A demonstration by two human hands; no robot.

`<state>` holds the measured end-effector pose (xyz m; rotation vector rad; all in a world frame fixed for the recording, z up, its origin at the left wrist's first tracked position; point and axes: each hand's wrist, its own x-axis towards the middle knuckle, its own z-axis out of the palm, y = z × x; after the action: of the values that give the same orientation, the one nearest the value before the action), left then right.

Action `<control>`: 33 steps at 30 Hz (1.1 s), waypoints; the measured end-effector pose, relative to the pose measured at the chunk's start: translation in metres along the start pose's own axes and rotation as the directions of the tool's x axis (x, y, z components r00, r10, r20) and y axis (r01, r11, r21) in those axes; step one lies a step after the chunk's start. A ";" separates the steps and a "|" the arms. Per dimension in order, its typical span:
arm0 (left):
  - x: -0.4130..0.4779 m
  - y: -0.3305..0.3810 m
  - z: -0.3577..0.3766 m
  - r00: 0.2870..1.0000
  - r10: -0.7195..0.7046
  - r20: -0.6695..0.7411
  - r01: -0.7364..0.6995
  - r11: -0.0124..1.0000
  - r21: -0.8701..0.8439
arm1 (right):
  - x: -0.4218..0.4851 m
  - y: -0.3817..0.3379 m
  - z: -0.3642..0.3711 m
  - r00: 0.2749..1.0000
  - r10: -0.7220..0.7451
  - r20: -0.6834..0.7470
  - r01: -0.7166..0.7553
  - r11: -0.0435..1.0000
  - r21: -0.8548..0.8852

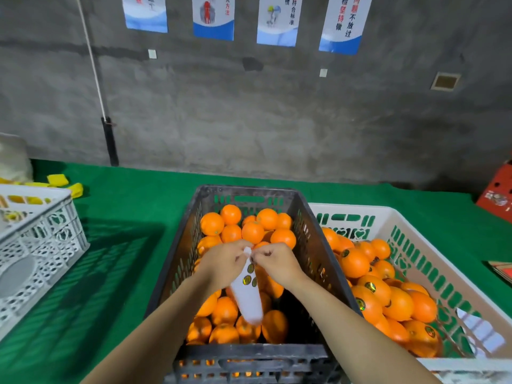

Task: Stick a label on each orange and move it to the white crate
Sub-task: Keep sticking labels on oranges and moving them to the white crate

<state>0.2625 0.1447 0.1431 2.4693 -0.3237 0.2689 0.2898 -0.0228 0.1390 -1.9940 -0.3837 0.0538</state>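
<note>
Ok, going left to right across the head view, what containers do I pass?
In order: white lattice crate → black crate → white crate holding labelled oranges → red box. Omitted: the left hand and right hand, pinching the label strip over the black crate.

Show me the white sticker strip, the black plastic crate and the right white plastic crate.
white sticker strip (248, 303), head view, bare lower half.
black plastic crate (307, 239), head view, right inner wall.
right white plastic crate (354, 209), head view, far rim.
</note>
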 end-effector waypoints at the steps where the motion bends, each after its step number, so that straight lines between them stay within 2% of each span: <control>1: -0.003 -0.002 0.004 0.999 0.025 0.022 -0.027 0.996 0.089 | 0.002 0.003 0.000 0.999 0.031 0.022 -0.031 0.999 0.007; 3: -0.002 -0.004 0.003 0.999 0.048 0.021 -0.051 0.985 0.162 | 0.003 0.005 0.002 0.997 0.067 0.050 -0.069 0.997 0.045; 5: 0.002 -0.005 -0.001 0.999 0.045 -0.016 -0.042 0.988 0.150 | 0.003 0.003 0.005 0.998 0.046 0.040 -0.049 0.995 0.084; 11: 0.002 0.001 0.003 1.000 -0.031 0.007 0.031 0.994 -0.102 | 0.005 0.004 0.004 1.000 0.010 -0.003 -0.010 1.000 0.017; 16: 0.000 0.002 0.005 0.998 -0.059 0.030 0.061 0.993 -0.097 | 0.002 0.000 0.005 0.999 0.029 0.021 -0.029 0.999 -0.037; 24: -0.001 0.004 0.006 0.998 -0.065 -0.018 0.063 0.994 -0.094 | 0.005 -0.001 0.005 0.989 0.142 0.036 -0.146 0.971 0.188; 29: -0.003 0.002 0.003 0.995 -0.096 -0.029 0.090 0.983 -0.161 | 0.006 0.000 0.004 0.976 0.212 0.045 -0.216 0.932 0.290; 33: -0.001 0.000 0.003 0.989 -0.150 -0.014 0.142 0.961 -0.237 | 0.005 -0.003 0.003 0.955 0.271 0.124 -0.297 0.889 0.349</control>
<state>0.2621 0.1429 0.1402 2.2382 -0.1484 0.1951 0.2930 -0.0180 0.1405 -1.6653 -0.1102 0.3590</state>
